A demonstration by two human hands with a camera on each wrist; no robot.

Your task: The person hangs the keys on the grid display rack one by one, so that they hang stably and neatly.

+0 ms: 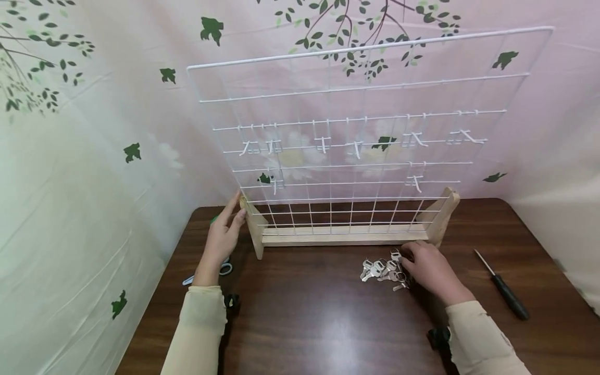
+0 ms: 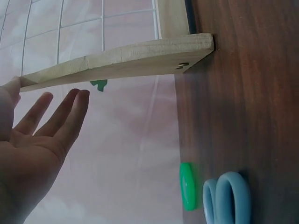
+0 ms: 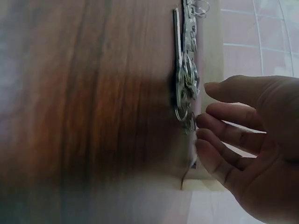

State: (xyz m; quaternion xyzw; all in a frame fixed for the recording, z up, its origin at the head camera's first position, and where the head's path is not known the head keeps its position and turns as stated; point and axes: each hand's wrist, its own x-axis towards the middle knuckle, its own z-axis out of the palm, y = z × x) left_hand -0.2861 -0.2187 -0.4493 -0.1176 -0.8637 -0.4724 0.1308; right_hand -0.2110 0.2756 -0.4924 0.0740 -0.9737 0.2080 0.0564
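Note:
A white wire grid rack (image 1: 337,198) stands upright between two wooden end supports. My left hand (image 1: 225,239) is at the top of the left end support (image 1: 254,224). Its thumb and forefinger pinch the wood there; the left wrist view shows the other fingers (image 2: 74,112) loosely extended beside it. Several silver keys (image 1: 375,270) with small rings lie in a loose pile before the rack. My right hand (image 1: 428,268) is at the pile's right side. In the right wrist view, its fingers bend towards the keys (image 3: 187,70), with thumb and fingers apart and nothing between them.
White hooks (image 1: 322,146) hang at several places on the grid. A screwdriver (image 1: 503,291) with a black handle lies on the right. Scissors (image 2: 233,200) with light blue handles and a green object (image 2: 188,186) lie left of the rack. A patterned cloth (image 1: 154,104) hangs behind the dark wooden table.

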